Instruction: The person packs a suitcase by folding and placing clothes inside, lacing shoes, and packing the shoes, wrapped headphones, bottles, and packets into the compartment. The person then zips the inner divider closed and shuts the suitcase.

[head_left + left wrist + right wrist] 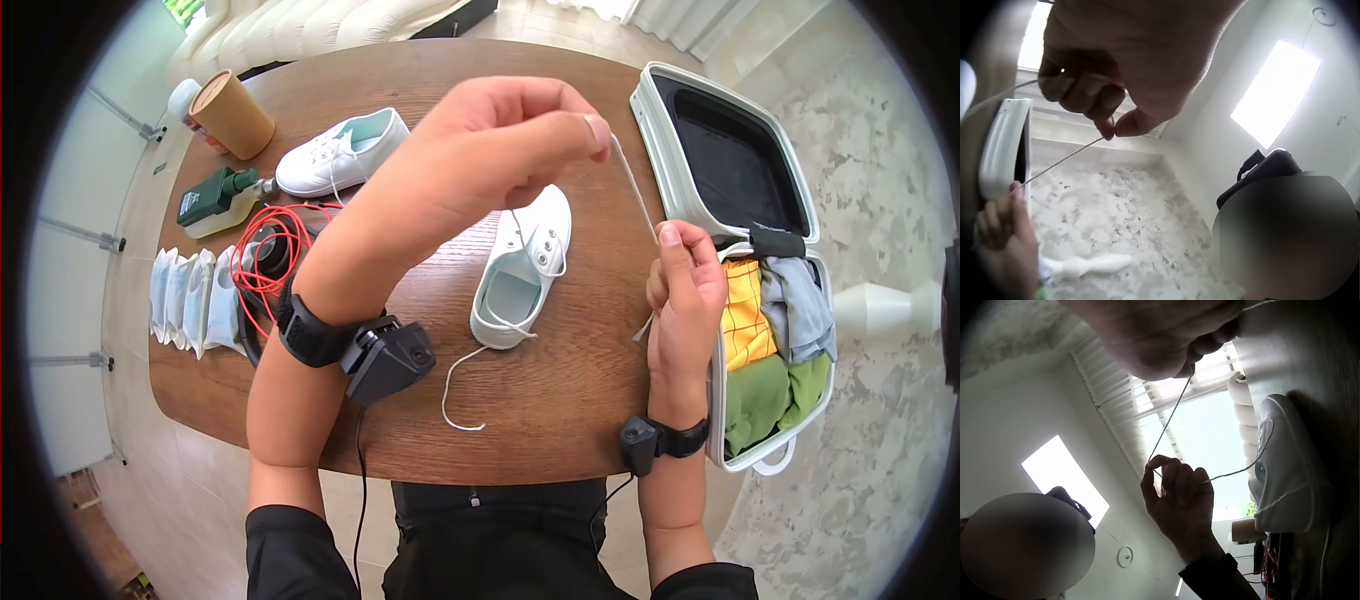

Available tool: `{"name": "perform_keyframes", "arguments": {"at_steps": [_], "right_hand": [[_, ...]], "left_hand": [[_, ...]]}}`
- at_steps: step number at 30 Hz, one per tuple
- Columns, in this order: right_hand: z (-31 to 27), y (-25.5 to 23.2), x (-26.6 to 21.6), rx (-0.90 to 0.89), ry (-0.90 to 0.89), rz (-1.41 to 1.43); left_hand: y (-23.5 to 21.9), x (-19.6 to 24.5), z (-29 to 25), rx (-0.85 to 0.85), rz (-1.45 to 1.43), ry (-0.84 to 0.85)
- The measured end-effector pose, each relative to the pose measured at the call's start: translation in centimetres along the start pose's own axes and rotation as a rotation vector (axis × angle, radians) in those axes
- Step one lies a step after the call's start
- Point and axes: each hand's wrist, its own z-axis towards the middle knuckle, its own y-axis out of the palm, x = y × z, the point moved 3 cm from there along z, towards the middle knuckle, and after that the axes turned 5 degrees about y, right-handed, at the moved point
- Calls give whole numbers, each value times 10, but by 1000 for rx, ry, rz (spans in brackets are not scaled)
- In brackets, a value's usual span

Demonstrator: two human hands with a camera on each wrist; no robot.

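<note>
A white sneaker sits on the wooden table in the middle of the head view, its toe pointing away. My left hand is raised over the table beyond the shoe and pinches a white shoelace between thumb and forefinger. Lower and to the right, my right hand pinches the same lace between thumb and finger, and the stretch between the hands is taut. In the right wrist view, the lace also runs from my left hand back to the sneaker. Another lace end lies loose on the table beside the heel.
A second white sneaker lies at the back left, near a brown canister and a green-labelled bottle. Red cable and several small packs are at left. An open suitcase with folded clothes stands at right.
</note>
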Motion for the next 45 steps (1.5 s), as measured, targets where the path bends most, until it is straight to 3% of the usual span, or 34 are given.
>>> {"name": "perform_keyframes", "arguments": {"at_steps": [5,7,8,10,11,13,14,16,20,22,23,25,26,28,29,31,32,36,39,45], "right_hand": [[-4,5,-2,-131,198,-42],[-4,5,0,-170,150,-105],[-5,5,1,-206,103,-169],[-5,5,2,-231,102,-128],[-5,6,2,-256,102,-89],[-6,6,1,-267,107,-90],[-5,6,1,-280,113,-92],[-5,5,3,-269,120,-94],[-5,6,5,-220,153,-39],[-4,4,6,-219,136,-41],[-3,4,7,-216,119,-43],[-2,4,7,-221,126,-38],[-2,4,7,-226,135,-34],[-2,10,8,-208,79,-57],[-2,12,7,-190,24,-81],[-2,11,5,-169,-12,-171],[-2,10,4,-148,-47,-261],[-1,7,7,-220,32,-153],[-1,9,12,-208,32,-199],[-3,12,17,-204,11,-261]], "left_hand": [[-13,-14,8,57,4,133],[-11,-16,14,292,56,399],[-9,-17,15,292,56,401],[-5,-9,15,358,61,557],[-8,-8,14,357,63,558],[-12,-6,10,269,431,562],[-12,-3,8,270,432,563],[-15,-9,7,283,338,180],[-16,-20,10,149,129,134],[-10,-21,13,30,281,447],[-12,-24,15,30,281,447],[-12,-20,16,25,664,669],[-12,-20,13,24,664,669],[-12,-24,9,55,665,230],[-12,-25,7,55,665,230],[-15,-38,3,49,945,-32],[-16,-45,0,57,985,60],[-13,-41,3,91,977,113],[-12,-43,5,24,1011,62],[-10,-71,38,-12,1116,234]]}}
